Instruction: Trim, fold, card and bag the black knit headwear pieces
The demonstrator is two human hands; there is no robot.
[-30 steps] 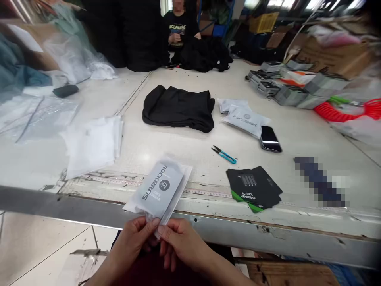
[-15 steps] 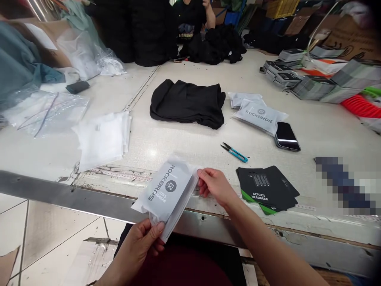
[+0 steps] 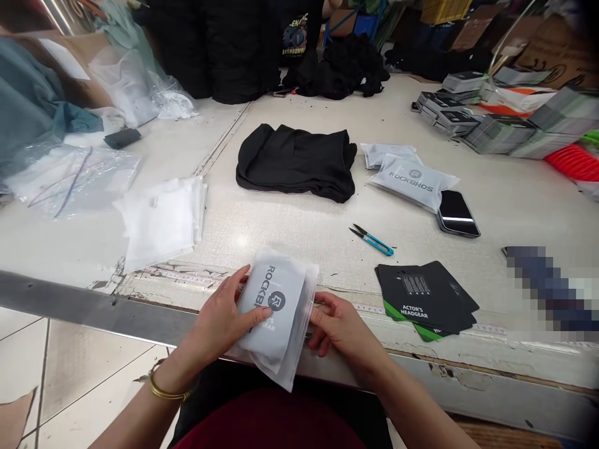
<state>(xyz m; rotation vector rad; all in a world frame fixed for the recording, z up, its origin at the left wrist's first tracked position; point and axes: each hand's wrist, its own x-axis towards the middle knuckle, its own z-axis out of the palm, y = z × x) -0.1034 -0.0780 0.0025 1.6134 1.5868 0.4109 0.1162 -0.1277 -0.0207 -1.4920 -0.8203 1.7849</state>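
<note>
Bangle (image 3: 166, 388) on the left wrist; the left hand (image 3: 219, 321) lies across a frosted ROCKBROS pouch (image 3: 271, 312) at the desk (image 3: 281, 243) front edge, steadying it, while the right hand (image 3: 339, 327) pinches the pouch's right edge, near blue-handled thread snips (image 3: 372, 241) and black ACTOR'S HEADGEAR cards (image 3: 425, 296).

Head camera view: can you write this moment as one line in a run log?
left hand: holding frosted ROCKBROS pouch | right hand: at pouch's right edge | nearby: blue-handled thread snips

**You can read ROCKBROS.**
It is on the bag you hold (image 3: 274, 305) and the bag on the table (image 3: 412, 184). The black cards (image 3: 425, 298) say ACTOR'S HEADGEAR.
</note>
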